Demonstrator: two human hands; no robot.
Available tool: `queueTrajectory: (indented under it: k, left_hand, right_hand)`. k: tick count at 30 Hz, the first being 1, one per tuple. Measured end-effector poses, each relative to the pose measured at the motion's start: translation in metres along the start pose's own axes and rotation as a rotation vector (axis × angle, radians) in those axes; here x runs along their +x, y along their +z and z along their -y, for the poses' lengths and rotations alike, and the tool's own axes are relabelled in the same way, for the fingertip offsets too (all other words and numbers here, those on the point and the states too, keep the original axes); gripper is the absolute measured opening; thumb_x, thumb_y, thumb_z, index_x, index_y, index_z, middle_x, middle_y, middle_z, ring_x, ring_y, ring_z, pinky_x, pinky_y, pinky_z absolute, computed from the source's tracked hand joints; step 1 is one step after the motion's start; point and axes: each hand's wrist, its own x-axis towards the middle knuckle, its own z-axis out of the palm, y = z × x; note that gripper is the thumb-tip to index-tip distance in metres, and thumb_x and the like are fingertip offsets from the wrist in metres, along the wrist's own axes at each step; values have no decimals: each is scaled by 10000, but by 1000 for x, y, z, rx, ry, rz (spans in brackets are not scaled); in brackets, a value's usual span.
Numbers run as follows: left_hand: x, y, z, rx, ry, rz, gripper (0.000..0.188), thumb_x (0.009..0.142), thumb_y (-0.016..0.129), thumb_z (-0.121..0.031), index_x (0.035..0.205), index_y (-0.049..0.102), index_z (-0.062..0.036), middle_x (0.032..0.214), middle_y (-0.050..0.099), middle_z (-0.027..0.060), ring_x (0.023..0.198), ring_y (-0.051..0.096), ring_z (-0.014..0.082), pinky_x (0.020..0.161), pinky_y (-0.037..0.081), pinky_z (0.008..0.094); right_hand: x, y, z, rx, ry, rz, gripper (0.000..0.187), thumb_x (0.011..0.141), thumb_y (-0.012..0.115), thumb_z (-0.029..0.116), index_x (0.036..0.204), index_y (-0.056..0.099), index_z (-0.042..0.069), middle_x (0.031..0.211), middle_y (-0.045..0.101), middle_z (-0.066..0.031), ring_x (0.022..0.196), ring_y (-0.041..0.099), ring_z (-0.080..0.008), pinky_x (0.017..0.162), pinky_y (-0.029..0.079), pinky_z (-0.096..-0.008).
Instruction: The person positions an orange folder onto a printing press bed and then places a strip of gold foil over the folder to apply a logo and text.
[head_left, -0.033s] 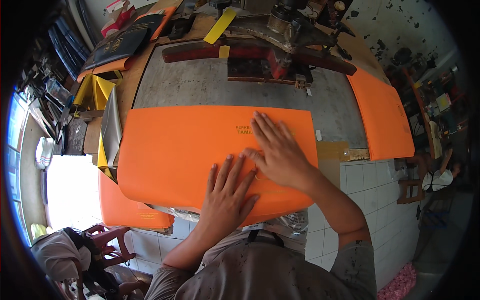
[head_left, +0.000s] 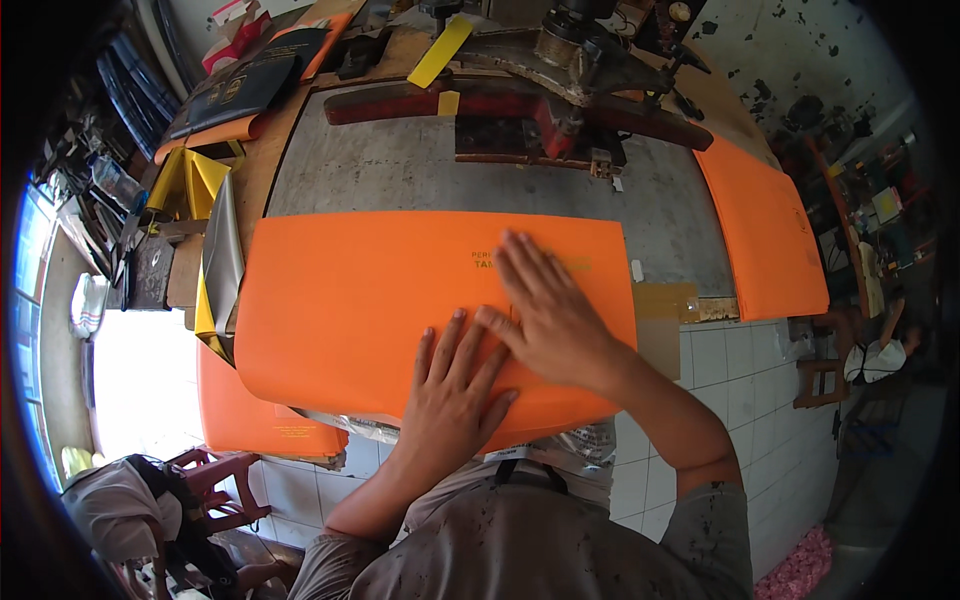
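A large orange sheet [head_left: 340, 300] with gold lettering near its upper right lies in front of me, its near edge curving down over the table's front. My left hand [head_left: 455, 380] rests flat on its lower middle, fingers spread and pointing away from me. Against the right half lies my right hand [head_left: 545, 310], palm down with fingers stretched out, covering part of the gold lettering. The right thumb comes close to the left fingertips. Neither hand grips anything.
Beyond the sheet stands a press with a red bar [head_left: 400, 103] over a grey metal bed [head_left: 360, 160]. Folded orange sheets [head_left: 765, 235] lie at the right, more orange sheets [head_left: 260, 415] at lower left. Gold foil [head_left: 200, 180] hangs left; a dark printed cover [head_left: 240, 95] lies behind it.
My right hand has slid slightly left and toward me across the orange sheet, its fingers closer together. The left hand and the sheet stay in place.
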Motion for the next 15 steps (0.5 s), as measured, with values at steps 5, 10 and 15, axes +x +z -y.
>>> queueTrajectory:
  k: [5,10,15]
  left_hand:
    - [-2,-2,0,-9,-23,20,566,1059,673,-383,1524,591,-70,1713,386,236,1617,316,449,1302,236,637]
    - [-1,-3,-1,-15,-28,2,577,1017,731,-366,1517,607,-107,1725,388,225,1612,333,449,1303,245,621]
    - [1,-4,-3,-20,-28,17,580,1033,709,-371,1532,599,-97,1729,377,232,1619,319,446,1306,234,624]
  right_hand:
    - [-5,-23,-8,231,-137,260,820,1145,439,575,1677,350,-43,1768,338,-199,1666,271,-316,1345,215,-547]
    - [-25,-19,-27,-14,160,73,828,1141,462,569,1687,326,-38,1782,303,-205,1671,248,-343,1345,210,-553]
    - [-47,-31,3,85,-64,195,846,1135,469,572,1685,309,-51,1783,292,-216,1672,247,-351,1346,211,-553]
